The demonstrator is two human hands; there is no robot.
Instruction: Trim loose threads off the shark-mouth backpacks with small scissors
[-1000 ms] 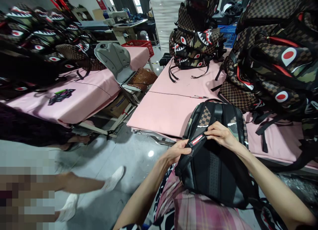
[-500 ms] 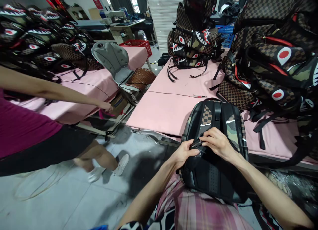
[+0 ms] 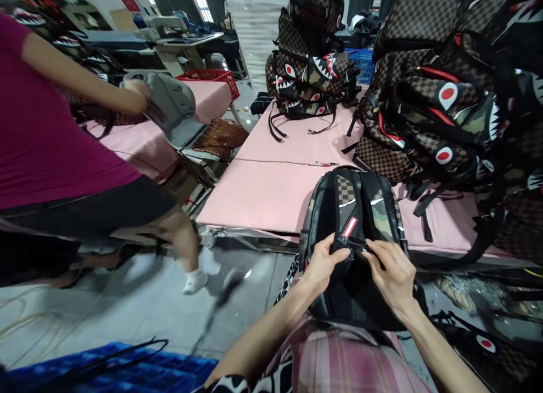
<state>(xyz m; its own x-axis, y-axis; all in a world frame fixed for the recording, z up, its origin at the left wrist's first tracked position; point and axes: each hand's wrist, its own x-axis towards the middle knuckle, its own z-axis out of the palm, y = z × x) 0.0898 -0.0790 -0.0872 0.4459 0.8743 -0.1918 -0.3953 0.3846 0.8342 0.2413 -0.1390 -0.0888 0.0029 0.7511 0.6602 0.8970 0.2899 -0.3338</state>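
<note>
A black backpack [image 3: 339,302] with checkered and camouflage panels leans upright against the table edge, its strap side facing me. My left hand [image 3: 323,264] pinches a black shoulder strap [image 3: 355,212] near its lower end, where a dark buckle seems to sit. My right hand [image 3: 392,271] is closed, with thumb and fingertips on a thin black strap end just right of the left hand. A small red-and-white label [image 3: 350,227] shows on the strap above the left thumb. The fingers partly hide the buckle.
Stacked shark-face backpacks [image 3: 314,70] stand at the table's back, with a larger pile [image 3: 441,99] at right. The pink table [image 3: 254,189] bears a pen [image 3: 324,164]. A person [image 3: 85,127] walks at left past a grey chair [image 3: 169,104]. A blue crate [image 3: 114,365] lies lower left.
My right hand has drawn away rightward from the left, pulling the strap end. The red-and-white label has come into view. The person at left has come closer, a hand now at the chair.
</note>
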